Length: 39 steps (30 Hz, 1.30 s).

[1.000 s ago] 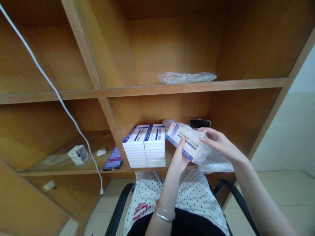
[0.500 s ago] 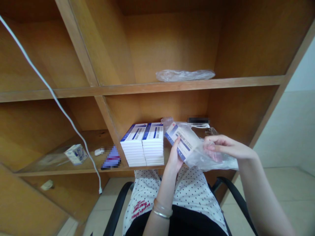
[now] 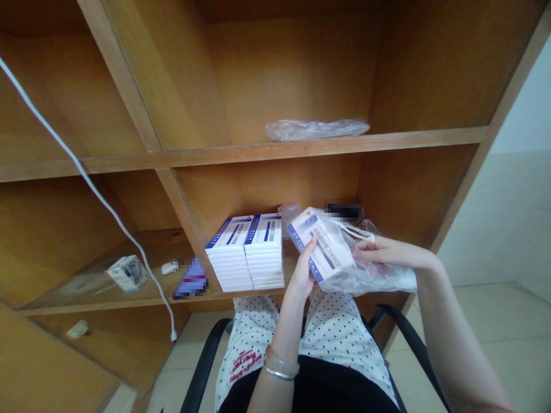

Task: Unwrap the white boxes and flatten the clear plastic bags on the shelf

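My left hand (image 3: 300,272) grips a white-and-blue medicine box (image 3: 318,244), which is partly inside a clear plastic bag (image 3: 370,279). My right hand (image 3: 381,252) holds the bag's gathered plastic to the right of the box, and its fingers are partly behind the film. Two stacks of white-and-blue boxes (image 3: 228,255) (image 3: 264,252) stand side by side on the wooden shelf (image 3: 245,289), just left of my left hand. Neither hand touches the stacks.
A crumpled plastic bag (image 3: 316,130) lies on the upper shelf. A small carton (image 3: 128,274), a pixelated purple item (image 3: 192,280) and a white cable (image 3: 92,198) are to the left. A blurred dark object (image 3: 344,212) sits behind the bag. Chair armrests (image 3: 413,344) flank my polka-dot lap.
The box's top end now shows more clearly beyond the bag, and the plastic has shifted around my right hand. The whole view has drifted slightly, with the shelves sliding left.
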Motion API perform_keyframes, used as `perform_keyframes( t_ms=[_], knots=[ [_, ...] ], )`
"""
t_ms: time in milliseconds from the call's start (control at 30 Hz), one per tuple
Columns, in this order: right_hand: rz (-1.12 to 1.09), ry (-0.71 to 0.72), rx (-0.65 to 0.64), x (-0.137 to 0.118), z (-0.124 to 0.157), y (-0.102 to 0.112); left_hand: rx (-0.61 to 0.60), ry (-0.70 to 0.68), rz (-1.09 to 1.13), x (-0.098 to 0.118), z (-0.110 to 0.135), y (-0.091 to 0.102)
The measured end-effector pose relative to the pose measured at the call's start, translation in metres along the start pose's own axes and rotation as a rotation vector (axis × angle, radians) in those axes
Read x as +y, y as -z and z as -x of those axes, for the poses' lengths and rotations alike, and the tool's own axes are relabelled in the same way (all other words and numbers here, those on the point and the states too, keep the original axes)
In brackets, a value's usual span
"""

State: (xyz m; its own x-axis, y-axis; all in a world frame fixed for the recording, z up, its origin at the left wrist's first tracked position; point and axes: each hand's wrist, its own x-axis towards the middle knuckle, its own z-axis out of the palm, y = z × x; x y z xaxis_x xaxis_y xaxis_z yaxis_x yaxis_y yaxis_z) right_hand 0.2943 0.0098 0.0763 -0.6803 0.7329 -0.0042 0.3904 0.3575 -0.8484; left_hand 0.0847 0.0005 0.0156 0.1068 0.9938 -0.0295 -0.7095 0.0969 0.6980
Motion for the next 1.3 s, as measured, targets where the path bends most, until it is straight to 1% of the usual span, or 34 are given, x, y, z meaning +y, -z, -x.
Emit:
perform_keyframes(
  t_ms=[100, 133, 267, 433, 500, 633, 733, 800, 900, 967, 1100, 1200, 1300],
  knots=[
    [-0.025, -0.017, -0.08, 0.003, -0.001, 0.001, 0.005, -0.012, -0.026, 0.0, 0.0, -0.001],
    [-0.025, -0.01, -0.082, 0.003, 0.0, 0.001, 0.008, -0.024, -0.032, 0.001, 0.001, -0.002],
    [0.029, -0.012, -0.06, 0.005, 0.001, 0.003, 0.009, -0.083, -0.058, 0.002, 0.002, -0.006],
    [0.191, -0.036, 0.024, 0.004, -0.002, 0.002, -0.016, -0.161, -0.122, 0.003, 0.005, -0.006],
    [0.207, 0.001, 0.054, 0.005, -0.003, -0.001, -0.021, -0.198, -0.164, 0.004, 0.007, -0.007],
    [0.161, 0.142, 0.133, 0.013, -0.006, -0.004, -0.023, -0.261, -0.22, 0.009, 0.012, -0.009],
    [0.122, 0.151, 0.174, 0.015, -0.009, -0.006, 0.002, -0.298, -0.25, 0.012, 0.016, -0.012],
    [0.098, 0.165, 0.171, 0.011, -0.012, -0.009, 0.014, -0.315, -0.281, 0.013, 0.018, -0.014],
    [0.032, 0.235, 0.156, 0.001, -0.018, -0.014, -0.001, -0.336, -0.363, 0.013, 0.021, -0.017],
    [-0.065, 0.254, 0.196, -0.005, -0.022, -0.018, -0.008, -0.352, -0.421, 0.012, 0.022, -0.019],
    [-0.309, 0.319, 0.328, -0.011, -0.025, -0.02, -0.009, -0.373, -0.526, 0.013, 0.027, -0.023],
    [-0.331, 0.362, 0.469, -0.008, -0.024, -0.014, -0.051, -0.327, -0.693, 0.017, 0.031, -0.023],
    [-0.366, 0.316, 0.566, -0.001, -0.022, -0.007, -0.08, -0.332, -0.905, 0.023, 0.034, -0.02]
  ],
)
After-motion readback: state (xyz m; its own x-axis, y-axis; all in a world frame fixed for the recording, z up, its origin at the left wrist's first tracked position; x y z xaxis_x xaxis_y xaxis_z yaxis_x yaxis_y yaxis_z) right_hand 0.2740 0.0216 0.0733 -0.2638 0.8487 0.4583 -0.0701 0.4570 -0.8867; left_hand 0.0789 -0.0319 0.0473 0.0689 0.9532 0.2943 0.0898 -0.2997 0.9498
